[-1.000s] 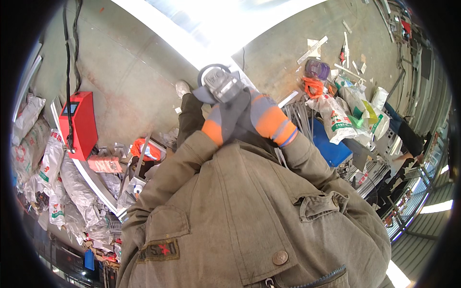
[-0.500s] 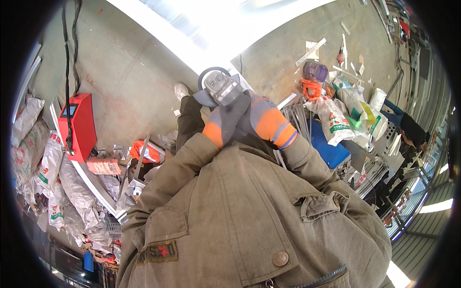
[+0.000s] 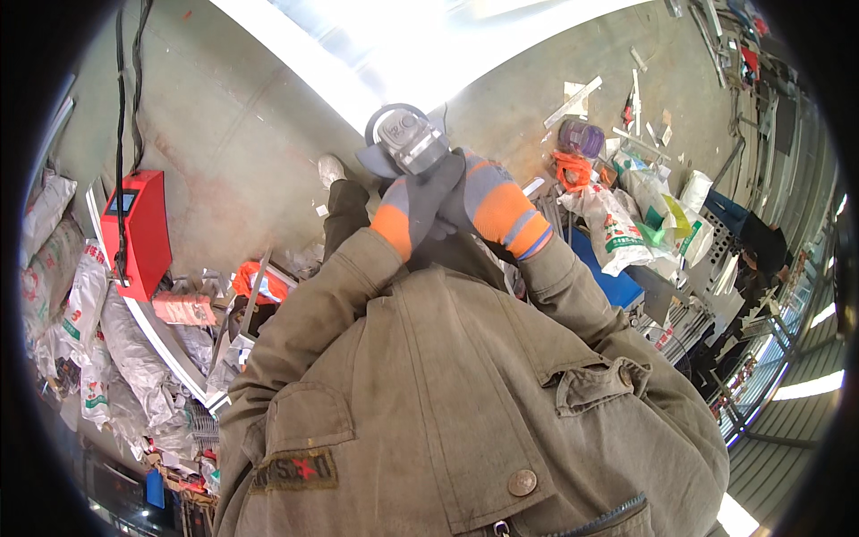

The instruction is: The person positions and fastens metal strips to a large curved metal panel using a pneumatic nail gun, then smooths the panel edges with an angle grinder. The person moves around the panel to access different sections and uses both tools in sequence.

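A grey angle grinder [image 3: 413,145] with a round dark guard is held out in front of my body. It sits at the near corner of a bright white panel [image 3: 335,85]; whether it touches the panel I cannot tell. Both hands wear grey and orange knit gloves. My left hand [image 3: 410,213] is closed on the grinder's body from the left. On the other side my right hand [image 3: 492,204] grips the same tool, its fingers overlapping the left ones. The grinder's handle is mostly hidden beneath the gloves.
At left stands a red box-shaped machine [image 3: 143,234] with black cables hanging over it, beside stuffed white sacks [image 3: 134,349]. Scattered scraps, a purple jug [image 3: 582,137], plastic bags [image 3: 613,228] and a blue box [image 3: 604,268] lie at right. A person [image 3: 756,237] is at far right.
Both hands and the grinder have shifted slightly away from my body, toward the panel corner. The view has tilted a little. The grip stays the same.
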Tool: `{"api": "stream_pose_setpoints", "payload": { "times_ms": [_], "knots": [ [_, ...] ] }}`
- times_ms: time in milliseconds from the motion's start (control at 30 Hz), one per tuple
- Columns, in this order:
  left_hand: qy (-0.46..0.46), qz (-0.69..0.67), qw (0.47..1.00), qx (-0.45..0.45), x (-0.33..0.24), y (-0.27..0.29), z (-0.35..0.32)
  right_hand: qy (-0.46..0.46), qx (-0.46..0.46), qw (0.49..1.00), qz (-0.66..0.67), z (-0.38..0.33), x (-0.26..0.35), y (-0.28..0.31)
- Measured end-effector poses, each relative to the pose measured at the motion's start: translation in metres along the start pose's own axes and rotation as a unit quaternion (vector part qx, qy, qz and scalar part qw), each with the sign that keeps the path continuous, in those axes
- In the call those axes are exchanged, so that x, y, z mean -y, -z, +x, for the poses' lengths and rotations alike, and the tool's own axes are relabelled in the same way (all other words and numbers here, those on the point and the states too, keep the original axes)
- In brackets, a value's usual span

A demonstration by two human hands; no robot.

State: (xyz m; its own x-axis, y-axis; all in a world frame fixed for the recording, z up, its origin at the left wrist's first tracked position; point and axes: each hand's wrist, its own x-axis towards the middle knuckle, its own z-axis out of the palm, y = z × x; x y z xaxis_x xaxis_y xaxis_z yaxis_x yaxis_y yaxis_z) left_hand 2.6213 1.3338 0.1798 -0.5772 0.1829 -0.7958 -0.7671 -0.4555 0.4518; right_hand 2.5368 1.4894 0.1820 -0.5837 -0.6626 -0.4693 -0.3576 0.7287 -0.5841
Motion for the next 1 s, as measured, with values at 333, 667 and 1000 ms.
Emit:
{"api": "stream_pose_setpoints", "payload": {
  "times_ms": [333, 667, 1000],
  "knots": [
    [-0.002, -0.016, 1.000, -0.016, -0.002, -0.001, 0.004, -0.093, 0.064, 0.993, -0.019, 0.012, -0.004, -0.003],
    [-0.068, 0.006, 0.998, -0.006, 0.008, -0.008, 0.011, -0.072, 0.074, 0.995, -0.008, 0.006, -0.003, 0.011],
    [-0.132, 0.019, 0.991, 0.003, 0.030, -0.029, 0.002, -0.081, 0.077, 0.992, -0.057, -0.022, -0.001, 0.024]
  ]
}}
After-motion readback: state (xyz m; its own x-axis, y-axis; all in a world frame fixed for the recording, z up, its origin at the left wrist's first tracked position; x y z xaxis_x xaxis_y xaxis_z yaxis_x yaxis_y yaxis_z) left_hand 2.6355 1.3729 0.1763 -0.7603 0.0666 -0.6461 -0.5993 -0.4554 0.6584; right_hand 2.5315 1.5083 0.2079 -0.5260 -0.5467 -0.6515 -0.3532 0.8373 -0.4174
